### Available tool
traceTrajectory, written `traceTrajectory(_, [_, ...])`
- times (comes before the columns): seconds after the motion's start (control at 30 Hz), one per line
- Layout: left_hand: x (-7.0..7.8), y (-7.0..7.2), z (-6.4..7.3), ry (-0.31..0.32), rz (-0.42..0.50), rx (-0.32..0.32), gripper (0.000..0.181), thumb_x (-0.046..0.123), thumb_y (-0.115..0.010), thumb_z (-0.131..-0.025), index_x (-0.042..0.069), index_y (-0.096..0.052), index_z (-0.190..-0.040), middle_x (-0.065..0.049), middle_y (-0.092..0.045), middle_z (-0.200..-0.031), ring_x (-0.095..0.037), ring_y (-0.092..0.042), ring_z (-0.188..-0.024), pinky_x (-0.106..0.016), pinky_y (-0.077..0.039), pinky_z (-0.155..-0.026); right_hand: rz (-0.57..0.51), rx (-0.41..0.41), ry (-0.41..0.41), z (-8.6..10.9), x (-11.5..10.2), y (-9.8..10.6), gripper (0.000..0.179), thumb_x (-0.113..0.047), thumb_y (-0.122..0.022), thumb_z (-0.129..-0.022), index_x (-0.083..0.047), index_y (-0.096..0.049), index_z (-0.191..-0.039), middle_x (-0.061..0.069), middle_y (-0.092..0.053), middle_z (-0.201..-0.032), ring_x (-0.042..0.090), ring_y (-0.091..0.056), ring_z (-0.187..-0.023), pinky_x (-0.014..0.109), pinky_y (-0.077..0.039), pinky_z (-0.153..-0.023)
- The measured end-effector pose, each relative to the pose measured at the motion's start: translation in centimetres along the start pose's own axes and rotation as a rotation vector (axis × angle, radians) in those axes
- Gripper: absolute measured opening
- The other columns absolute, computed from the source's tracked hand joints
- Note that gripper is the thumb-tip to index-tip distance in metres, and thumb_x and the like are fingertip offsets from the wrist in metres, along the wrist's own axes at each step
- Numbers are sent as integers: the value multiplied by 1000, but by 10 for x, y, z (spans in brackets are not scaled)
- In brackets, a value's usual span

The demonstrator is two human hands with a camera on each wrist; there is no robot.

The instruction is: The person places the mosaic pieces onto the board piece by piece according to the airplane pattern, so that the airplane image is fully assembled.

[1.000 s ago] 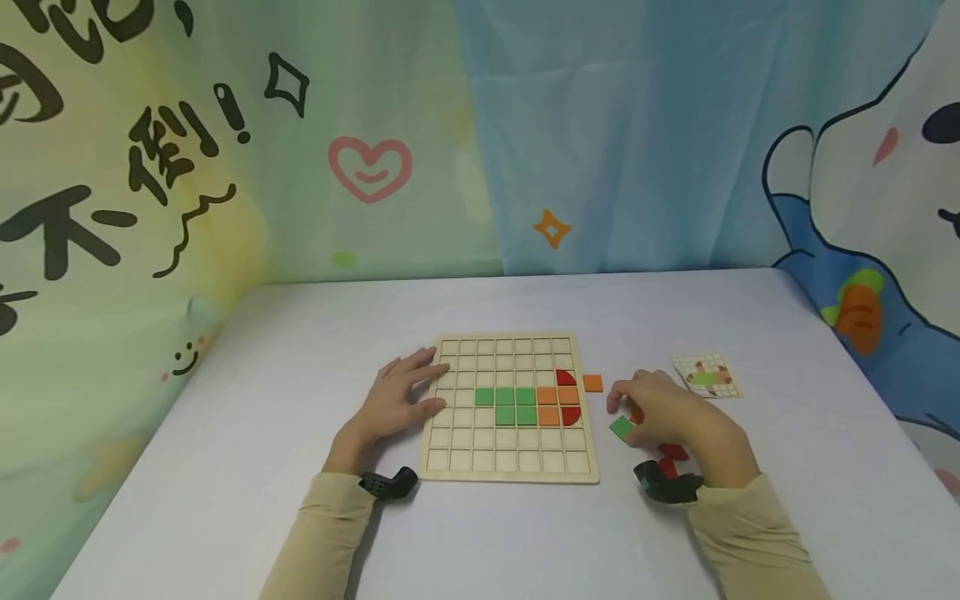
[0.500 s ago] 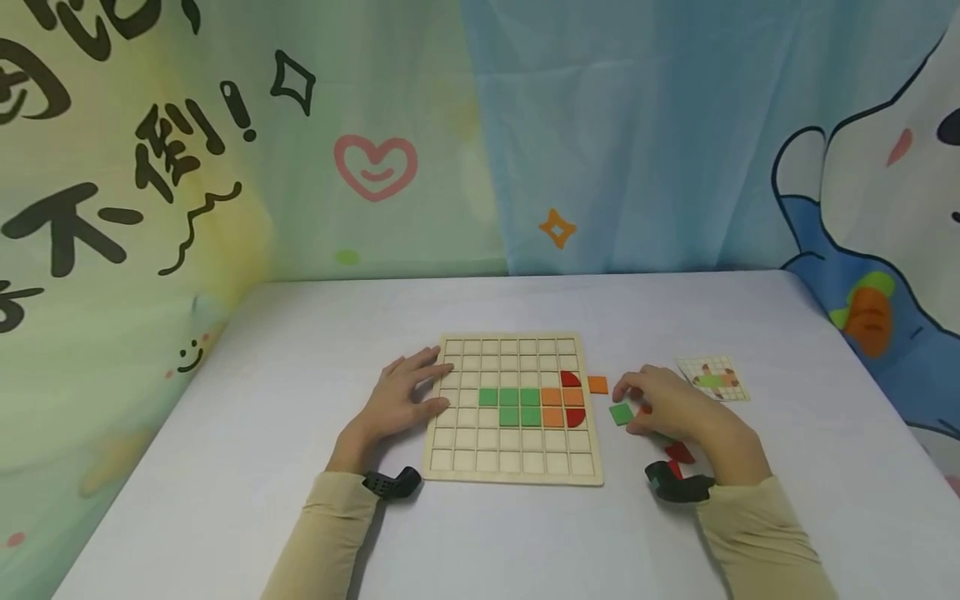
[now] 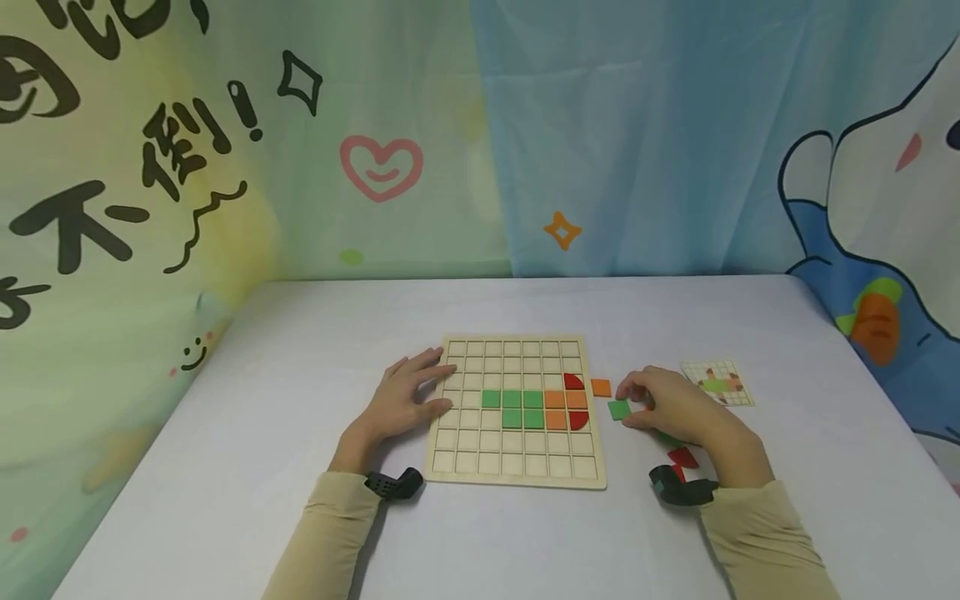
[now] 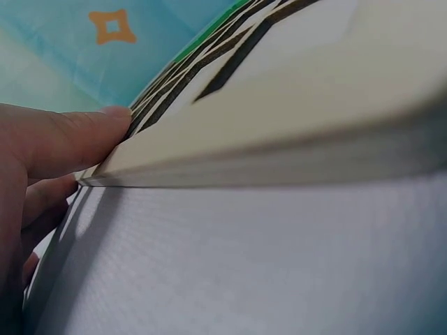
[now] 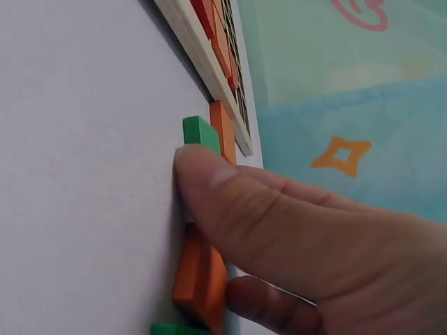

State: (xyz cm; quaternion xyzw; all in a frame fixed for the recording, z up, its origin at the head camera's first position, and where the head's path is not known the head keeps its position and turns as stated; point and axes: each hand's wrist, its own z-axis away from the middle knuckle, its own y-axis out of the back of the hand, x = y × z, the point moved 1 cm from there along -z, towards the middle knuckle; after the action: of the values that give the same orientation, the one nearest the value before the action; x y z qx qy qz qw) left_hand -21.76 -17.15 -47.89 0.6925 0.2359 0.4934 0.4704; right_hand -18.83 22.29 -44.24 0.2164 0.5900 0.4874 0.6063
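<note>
In the head view, my left hand (image 3: 411,392) rests at the left edge of a pale wooden grid board (image 3: 468,458), its thumb (image 4: 91,136) lying on the rim in the left wrist view. Several green, orange and red tiles sit in the board's cells. To the right of the board, my right hand (image 3: 671,404) pinches a small green square tile (image 3: 618,409) between thumb and fingers. The right wrist view shows the thumb against that tile, low over the table. Orange tiles (image 5: 192,279) lie under the hand, partly hidden by it.
An orange square tile (image 3: 601,388) lies by the board's right edge. Red tiles (image 3: 683,457) lie near the right wrist, partly covered by the wrist camera. A pattern card (image 3: 723,385) lies beyond the right hand. A printed curtain (image 3: 420,233) hangs behind the white table (image 3: 337,321).
The green tile has turned and moved a little away from me, toward the orange tile beside the board, with my right fingers on it. My left hand stays on the board.
</note>
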Motion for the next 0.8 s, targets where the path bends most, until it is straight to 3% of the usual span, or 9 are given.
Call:
traceTrajectory(0.27, [1,2,0,-13,8,10,58,47,-62,-85,21,-53,-136,-5,-33,-154,-24,-27,-144,-47,-12,-120,-12,13,-5,-3,9,-1,31,-26,-78,-78,-13,-65,-103,2,-55,-88,17,-47,-79,27,-42,-65])
traceTrajectory(0.8, [-1,0,1,-36,-9,20,57,48,-61,-85,20,-54,-135,-6,-34,-154,-26,-28,-144,-50,-14,-119,-18,54,-37,-3,9,-1,33,-34,-78,-76,-12,-67,-97,-1,-58,-83,15,-49,-75,26,-41,-61])
